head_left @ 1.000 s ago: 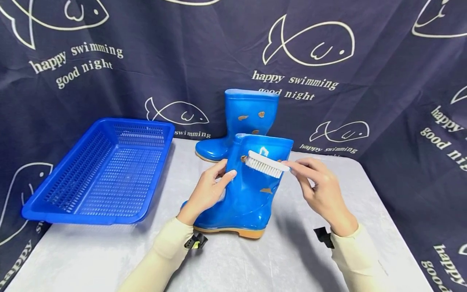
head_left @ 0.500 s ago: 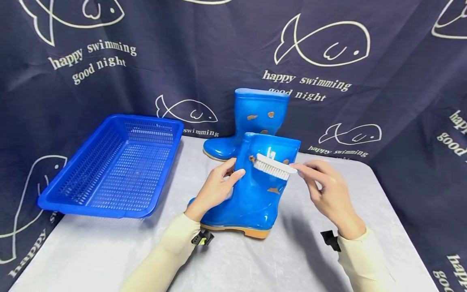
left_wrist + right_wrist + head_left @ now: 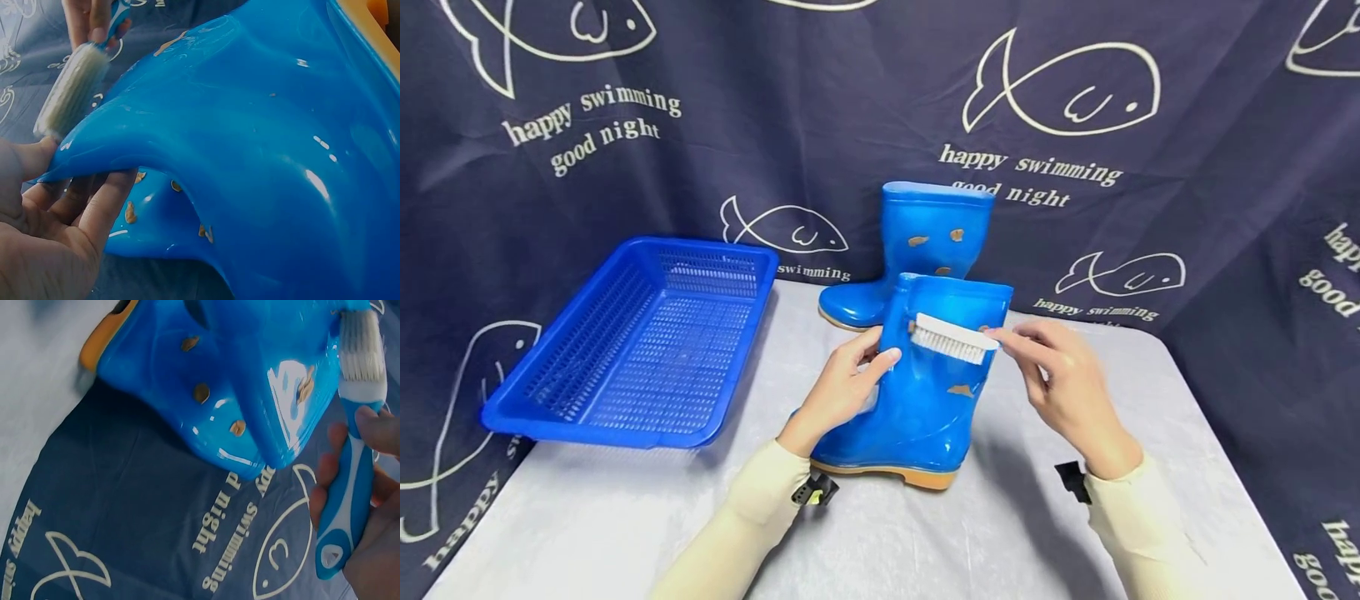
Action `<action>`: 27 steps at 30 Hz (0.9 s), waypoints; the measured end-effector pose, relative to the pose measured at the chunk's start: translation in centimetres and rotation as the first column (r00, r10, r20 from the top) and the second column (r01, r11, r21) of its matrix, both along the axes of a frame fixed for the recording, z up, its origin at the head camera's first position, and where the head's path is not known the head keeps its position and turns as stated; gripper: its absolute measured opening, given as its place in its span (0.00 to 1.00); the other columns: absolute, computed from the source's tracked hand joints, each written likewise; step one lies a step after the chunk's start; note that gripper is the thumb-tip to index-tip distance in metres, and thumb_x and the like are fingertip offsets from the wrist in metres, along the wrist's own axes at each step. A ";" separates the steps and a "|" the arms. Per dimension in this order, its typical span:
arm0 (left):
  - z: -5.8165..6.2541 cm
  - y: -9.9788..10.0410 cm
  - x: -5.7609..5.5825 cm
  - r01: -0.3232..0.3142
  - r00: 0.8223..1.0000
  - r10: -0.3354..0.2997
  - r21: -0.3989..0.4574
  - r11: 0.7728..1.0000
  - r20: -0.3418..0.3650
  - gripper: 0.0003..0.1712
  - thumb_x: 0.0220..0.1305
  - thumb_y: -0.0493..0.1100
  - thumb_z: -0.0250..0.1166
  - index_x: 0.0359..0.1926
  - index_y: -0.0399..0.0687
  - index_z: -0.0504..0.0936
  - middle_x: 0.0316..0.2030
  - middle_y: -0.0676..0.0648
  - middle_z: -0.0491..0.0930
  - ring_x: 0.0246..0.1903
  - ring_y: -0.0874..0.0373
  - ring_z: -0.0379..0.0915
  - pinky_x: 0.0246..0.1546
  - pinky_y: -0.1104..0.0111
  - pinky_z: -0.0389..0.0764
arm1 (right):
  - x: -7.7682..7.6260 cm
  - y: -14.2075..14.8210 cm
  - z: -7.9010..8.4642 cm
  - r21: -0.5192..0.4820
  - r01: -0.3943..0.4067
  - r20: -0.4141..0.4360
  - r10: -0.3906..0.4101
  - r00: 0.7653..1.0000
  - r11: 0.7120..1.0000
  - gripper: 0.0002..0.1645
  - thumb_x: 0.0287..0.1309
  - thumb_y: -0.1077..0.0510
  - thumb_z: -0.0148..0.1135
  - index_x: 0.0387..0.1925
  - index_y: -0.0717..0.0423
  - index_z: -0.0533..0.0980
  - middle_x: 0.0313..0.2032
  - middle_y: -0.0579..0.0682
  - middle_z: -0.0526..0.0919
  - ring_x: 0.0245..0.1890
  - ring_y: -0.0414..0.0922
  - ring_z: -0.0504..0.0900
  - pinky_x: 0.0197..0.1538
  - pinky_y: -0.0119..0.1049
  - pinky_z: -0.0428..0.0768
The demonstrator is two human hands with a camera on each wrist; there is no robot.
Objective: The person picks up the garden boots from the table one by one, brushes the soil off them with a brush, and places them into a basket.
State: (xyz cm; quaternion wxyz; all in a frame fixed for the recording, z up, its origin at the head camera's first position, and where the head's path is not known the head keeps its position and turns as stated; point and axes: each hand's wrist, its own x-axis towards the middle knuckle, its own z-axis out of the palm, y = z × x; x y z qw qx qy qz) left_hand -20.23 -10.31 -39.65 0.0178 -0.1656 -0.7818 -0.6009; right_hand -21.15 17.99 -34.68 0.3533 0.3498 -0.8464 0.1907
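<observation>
A blue rubber boot (image 3: pixel 898 433) with a tan sole stands upright on the table, toe to the left, brown patches (image 3: pixel 960 390) on its shaft. My left hand (image 3: pixel 838 383) grips the shaft's left side, thumb on the near face; the left wrist view shows fingers (image 3: pixel 106 206) behind it. My right hand (image 3: pixel 1067 387) holds a white-bristled brush (image 3: pixel 953 337) against the upper shaft, partly covering brown patches. In the right wrist view, the fingers wrap its blue-and-white handle (image 3: pixel 347 494). Behind stands a second blue boot (image 3: pixel 925 221), similarly marked and partly hidden.
A blue perforated plastic basket (image 3: pixel 576 433) sits on the left of the pale-covered table (image 3: pixel 880 550). Dark fabric (image 3: pixel 850 108) printed with fish and lettering hangs behind the table and at its sides.
The brush has shifted a little left across the shaft, and the boot's top has tipped slightly left since half a second ago. My left hand keeps its hold. The head view has turned slightly left.
</observation>
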 end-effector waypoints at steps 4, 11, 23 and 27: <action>0.2 0.9 -0.5 0.026 1.000 -0.026 0.001 1.000 0.010 0.25 0.77 0.51 0.54 0.70 0.50 0.71 0.60 0.44 0.80 0.60 0.49 0.78 0.64 0.51 0.78 | 0.9 1.5 0.3 -0.042 0.011 0.002 -0.011 1.000 0.999 0.28 0.49 0.77 0.67 0.49 0.50 0.86 0.35 0.51 0.82 0.33 0.43 0.72 0.36 0.32 0.67; 0.1 0.7 -0.3 0.000 1.000 -0.001 0.019 1.000 0.012 0.22 0.77 0.50 0.55 0.66 0.50 0.75 0.57 0.44 0.82 0.59 0.49 0.78 0.64 0.49 0.78 | 0.1 0.6 0.6 -0.070 0.023 -0.005 -0.023 1.000 0.997 0.22 0.56 0.71 0.67 0.50 0.49 0.86 0.39 0.53 0.86 0.34 0.45 0.77 0.37 0.33 0.70; -0.1 0.2 -0.3 -0.018 1.000 0.018 -0.029 0.999 0.003 0.23 0.77 0.51 0.54 0.67 0.47 0.74 0.57 0.42 0.82 0.59 0.48 0.79 0.63 0.50 0.79 | 1.9 2.9 -1.0 0.012 0.040 0.096 -0.041 0.995 0.999 0.23 0.56 0.71 0.66 0.49 0.47 0.86 0.35 0.46 0.83 0.33 0.38 0.71 0.36 0.29 0.67; -0.1 0.1 -0.3 -0.022 1.000 0.023 -0.026 0.999 0.010 0.23 0.77 0.51 0.54 0.67 0.49 0.74 0.56 0.43 0.83 0.58 0.49 0.79 0.62 0.50 0.79 | 2.1 2.8 -0.2 -0.034 0.059 0.093 -0.056 0.994 0.998 0.23 0.54 0.73 0.66 0.49 0.49 0.86 0.36 0.48 0.84 0.35 0.38 0.73 0.36 0.29 0.69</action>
